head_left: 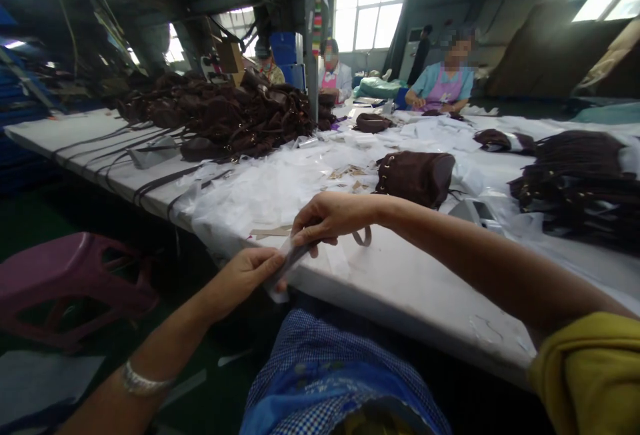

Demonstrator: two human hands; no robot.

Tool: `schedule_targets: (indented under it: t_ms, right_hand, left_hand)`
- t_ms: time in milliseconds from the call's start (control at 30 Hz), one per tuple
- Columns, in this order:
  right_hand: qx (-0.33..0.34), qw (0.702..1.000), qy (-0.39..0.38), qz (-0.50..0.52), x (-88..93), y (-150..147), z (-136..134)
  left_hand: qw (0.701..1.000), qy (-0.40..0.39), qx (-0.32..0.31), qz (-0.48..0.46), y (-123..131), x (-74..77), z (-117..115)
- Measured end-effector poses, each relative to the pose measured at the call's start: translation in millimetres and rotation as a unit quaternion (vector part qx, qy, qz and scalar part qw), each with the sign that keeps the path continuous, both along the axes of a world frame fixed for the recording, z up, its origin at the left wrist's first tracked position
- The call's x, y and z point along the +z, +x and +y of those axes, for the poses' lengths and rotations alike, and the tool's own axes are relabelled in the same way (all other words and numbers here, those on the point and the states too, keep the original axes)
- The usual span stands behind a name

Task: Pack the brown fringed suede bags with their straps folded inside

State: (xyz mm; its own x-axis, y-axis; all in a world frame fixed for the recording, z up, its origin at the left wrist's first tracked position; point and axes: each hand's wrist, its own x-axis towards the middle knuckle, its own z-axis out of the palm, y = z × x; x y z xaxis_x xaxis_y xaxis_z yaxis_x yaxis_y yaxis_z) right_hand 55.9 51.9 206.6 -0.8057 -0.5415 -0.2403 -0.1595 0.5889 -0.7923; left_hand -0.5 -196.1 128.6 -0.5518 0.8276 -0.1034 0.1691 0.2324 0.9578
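Both my hands meet at the near edge of a long white table (400,288). My left hand (247,275) pinches the lower end of a thin clear plastic strip (287,263). My right hand (325,218) is closed on the upper end of the same strip, fingers curled over it. A small grey loop (363,238) lies on the table just right of my right hand. A dark brown bag (415,176) sits on the table a little beyond my right hand. My lap, in blue checked cloth (320,348), is below the hands.
A big heap of brown bags (225,115) covers the table's left part, with straps hanging over the edge. Clear plastic sheets (280,181) lie mid-table. A stack of dark bags (580,181) sits at right. A purple stool (75,281) stands at left. Other people sit across.
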Motion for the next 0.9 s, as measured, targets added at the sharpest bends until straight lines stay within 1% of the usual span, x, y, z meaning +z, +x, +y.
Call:
schedule_targets:
  t_ms: [33, 100, 167, 200, 233, 300, 367, 433, 500, 567, 633, 700, 800, 867, 900]
  right_hand:
    - [0.001, 1.000, 0.008, -0.027, -1.0, -1, 8]
    - [-0.019, 0.997, 0.026, -0.072, -4.4, -1, 26]
    - [-0.041, 0.996, 0.033, -0.073, -8.1, -1, 38]
    - [-0.042, 0.997, 0.029, -0.058, -9.6, -3, 41]
    - [-0.034, 0.998, 0.020, -0.041, -10.6, -5, 41]
    - [-0.003, 1.000, -0.004, -0.019, -11.6, -10, 34]
    - [0.016, 0.999, -0.035, -0.018, -12.1, -15, 26]
    - [0.011, 0.998, -0.049, -0.026, -14.1, -18, 27]
    - [-0.011, 0.999, -0.023, -0.033, -19.2, -17, 41]
    - [-0.037, 0.999, 0.025, -0.031, -27.8, -15, 62]
    - [-0.060, 0.997, 0.043, -0.025, -38.4, -15, 78]
    - [-0.066, 0.998, 0.007, -0.013, -48.2, -18, 83]
    - [-0.044, 0.996, -0.074, -0.002, -56.9, -28, 74]
    - [-0.033, 0.996, -0.083, 0.005, -59.1, -33, 73]
    - [-0.034, 0.997, -0.064, 0.009, -60.1, -34, 78]
  left_hand:
    - [1.000, -0.018, 0.008, 0.000, -5, 1.4, -6]
    - [0.998, -0.041, 0.043, 0.007, -15, 4.9, -17]
    - [0.996, -0.074, 0.049, 0.015, -23, 9.0, -20]
    - [0.995, -0.090, 0.042, 0.020, -25, 11.3, -16]
    - [0.994, -0.100, 0.030, 0.027, -25, 13.7, -9]
    - [0.994, -0.095, 0.004, 0.047, -21, 18.8, 14]
    - [0.996, -0.058, -0.023, 0.059, -17, 23.3, 40]
    - [0.997, -0.026, -0.037, 0.063, -16, 26.4, 59]
    - [0.996, -0.030, -0.039, 0.076, -20, 27.0, 65]
    - [0.993, -0.058, -0.030, 0.097, -28, 24.8, 62]
    - [0.991, -0.084, -0.020, 0.105, -37, 20.0, 61]
    - [0.990, -0.095, -0.017, 0.104, -41, 14.5, 69]
    - [0.992, -0.082, -0.029, 0.093, -41, 7.5, 96]
    - [0.991, -0.070, -0.039, 0.103, -41, 3.7, 111]
    - [0.990, -0.071, -0.042, 0.116, -43, 1.7, 115]
